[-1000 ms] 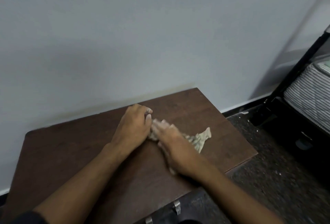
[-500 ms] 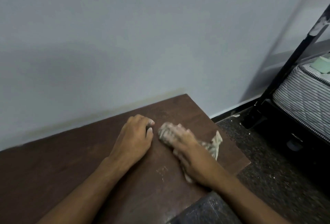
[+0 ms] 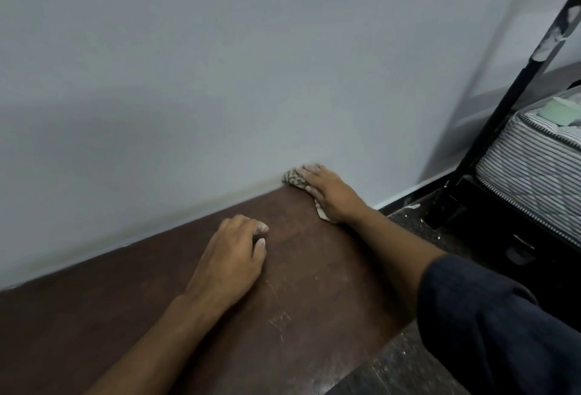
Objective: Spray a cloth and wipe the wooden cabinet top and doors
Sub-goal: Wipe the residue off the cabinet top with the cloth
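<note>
Below, scuffed cabinet top (image 3: 314,284) against wall (image 3: 251,64).

Dim, even light; soft shadows on wall (image 3: 220,80); slight blur, wide-angle edge bending.

The cloth (image 3: 294,178) is a small crumpled rag with a pale, greenish-beige pattern. It lies at the far right corner of the cabinet top (image 3: 176,294), touching the wall, and most of it is covered; only a bunched end and a small pale corner show. The cabinet top is a flat, dark brown wooden surface with fine light scratches near its front right part. Its back edge meets the wall.
</note>
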`<act>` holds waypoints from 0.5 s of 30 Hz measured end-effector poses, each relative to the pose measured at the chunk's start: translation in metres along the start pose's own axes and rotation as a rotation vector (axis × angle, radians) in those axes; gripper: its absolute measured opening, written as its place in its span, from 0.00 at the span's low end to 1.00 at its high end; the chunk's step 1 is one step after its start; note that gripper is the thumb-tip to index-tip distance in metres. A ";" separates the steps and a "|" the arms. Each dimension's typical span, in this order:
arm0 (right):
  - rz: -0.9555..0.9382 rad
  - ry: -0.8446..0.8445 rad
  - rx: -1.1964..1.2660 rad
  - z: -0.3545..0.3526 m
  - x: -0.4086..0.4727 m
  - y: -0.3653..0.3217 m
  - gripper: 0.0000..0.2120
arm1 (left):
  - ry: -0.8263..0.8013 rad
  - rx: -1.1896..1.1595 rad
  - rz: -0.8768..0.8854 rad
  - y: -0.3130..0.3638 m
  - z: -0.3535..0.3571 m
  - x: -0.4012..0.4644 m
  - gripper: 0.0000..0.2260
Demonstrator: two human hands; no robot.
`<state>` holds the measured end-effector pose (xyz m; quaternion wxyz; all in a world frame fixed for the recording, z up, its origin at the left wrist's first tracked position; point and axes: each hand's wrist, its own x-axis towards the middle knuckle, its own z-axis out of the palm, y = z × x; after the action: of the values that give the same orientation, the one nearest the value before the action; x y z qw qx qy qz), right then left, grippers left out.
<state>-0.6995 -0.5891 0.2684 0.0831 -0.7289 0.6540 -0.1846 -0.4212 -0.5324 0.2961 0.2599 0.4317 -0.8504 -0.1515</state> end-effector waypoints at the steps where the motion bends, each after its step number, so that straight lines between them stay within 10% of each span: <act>1: 0.015 0.015 0.013 0.000 0.002 0.002 0.24 | -0.003 -0.005 -0.008 0.002 0.000 -0.002 0.09; 15: -0.062 -0.021 0.009 0.007 -0.180 -0.102 0.26 | 0.051 -0.076 -0.003 0.038 0.016 -0.015 0.10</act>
<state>-0.6162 -0.3997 0.2699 0.0876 -0.7504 0.6293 -0.1823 -0.4479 -0.4978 0.2970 0.2974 0.4266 -0.8364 -0.1731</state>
